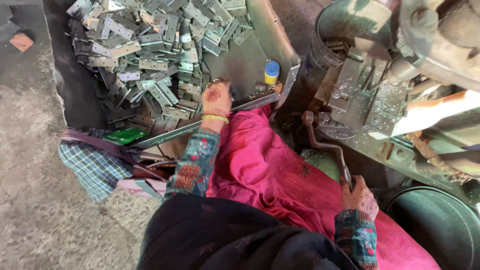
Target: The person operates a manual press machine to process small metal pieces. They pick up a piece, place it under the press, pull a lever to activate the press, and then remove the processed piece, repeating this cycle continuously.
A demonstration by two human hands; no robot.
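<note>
Left hand [216, 98] by blue-yellow bottle [271, 72] — tray.

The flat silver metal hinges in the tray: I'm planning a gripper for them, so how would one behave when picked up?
The flat silver metal hinges look stiff, though a hinge leaf may swing open. Thin and lying overlapped in the grey metal tray, one probably slides and drags its neighbours. Their smooth shine suggests slipperiness; the left hand rests at the pile's edge.
</note>
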